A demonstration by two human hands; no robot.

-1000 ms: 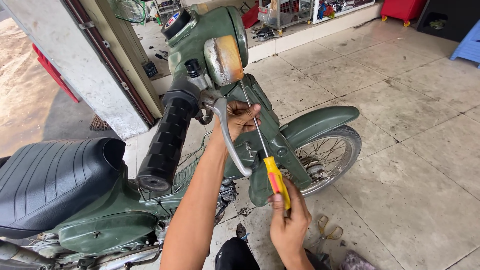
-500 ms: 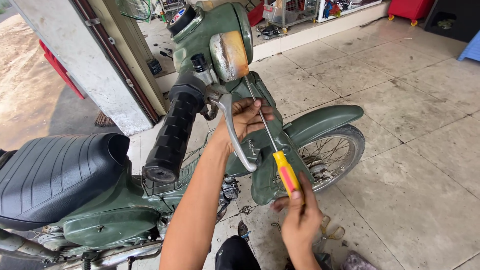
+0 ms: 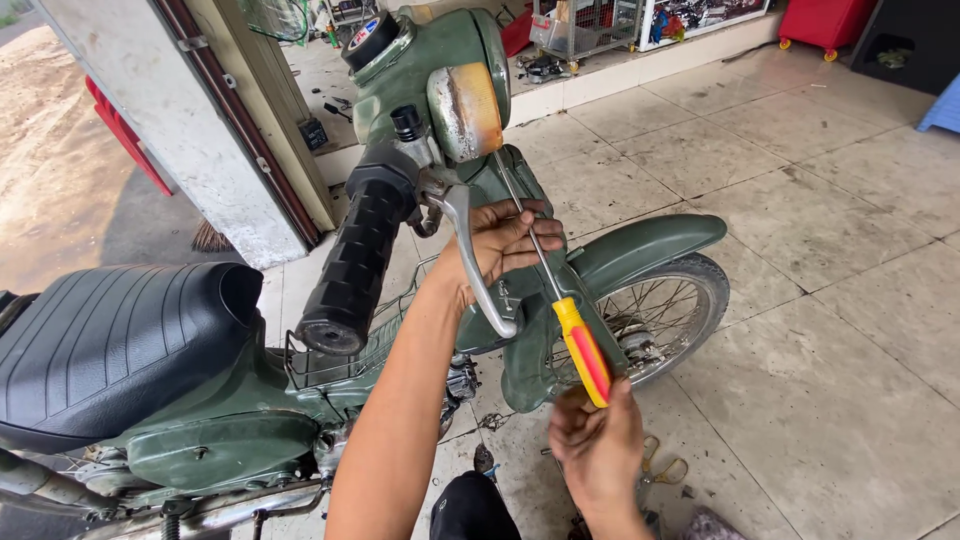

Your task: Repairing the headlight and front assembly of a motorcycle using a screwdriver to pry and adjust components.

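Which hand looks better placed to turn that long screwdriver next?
Probably the right hand: it grips the yellow-and-red plastic handle of the long screwdriver. The left hand only steadies the thin metal shaft near the green motorbike's rusty round headlamp.

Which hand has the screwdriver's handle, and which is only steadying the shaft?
The right hand grips the yellow-and-red handle of the screwdriver. The left hand, higher up under the headlamp, steadies the metal shaft.
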